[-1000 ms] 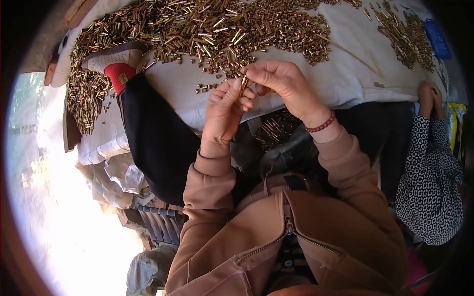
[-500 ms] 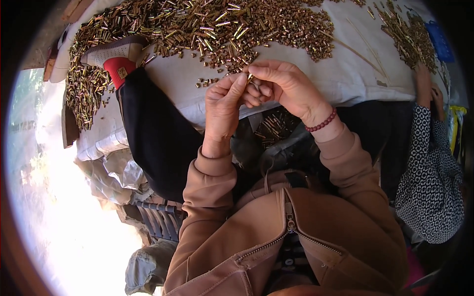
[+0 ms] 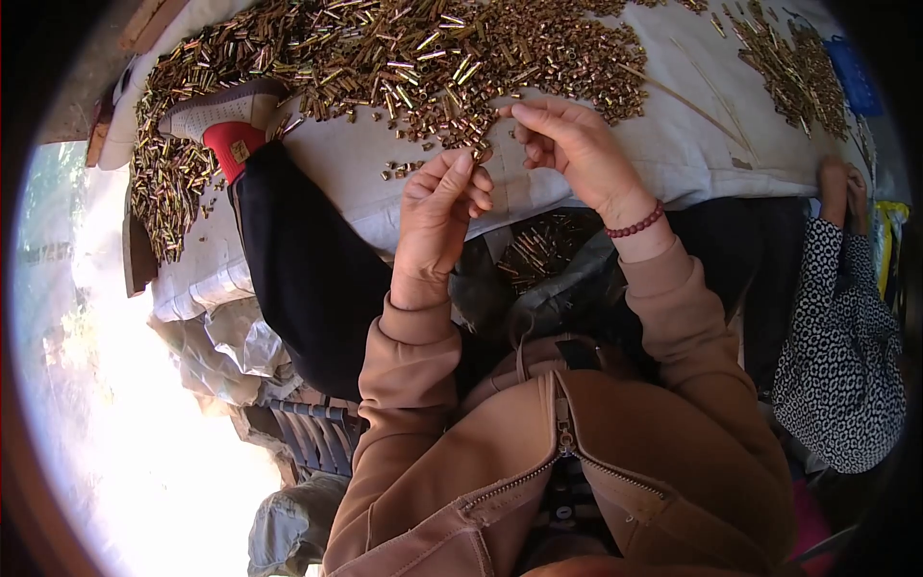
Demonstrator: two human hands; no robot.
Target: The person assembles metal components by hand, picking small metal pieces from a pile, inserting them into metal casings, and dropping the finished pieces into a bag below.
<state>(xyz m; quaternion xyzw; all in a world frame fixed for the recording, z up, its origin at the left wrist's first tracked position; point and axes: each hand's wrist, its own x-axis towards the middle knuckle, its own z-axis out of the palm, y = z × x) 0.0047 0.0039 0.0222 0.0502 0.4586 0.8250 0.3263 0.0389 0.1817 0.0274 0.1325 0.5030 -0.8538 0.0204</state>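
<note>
Right hand (image 3: 575, 152) near pile (image 3: 442, 58) and stick (image 3: 684, 104)

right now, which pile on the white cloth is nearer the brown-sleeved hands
The large pile, left and middle: its edge lies just beyond the left hand and right hand. The small pile is far right, near the blue thing.
</note>
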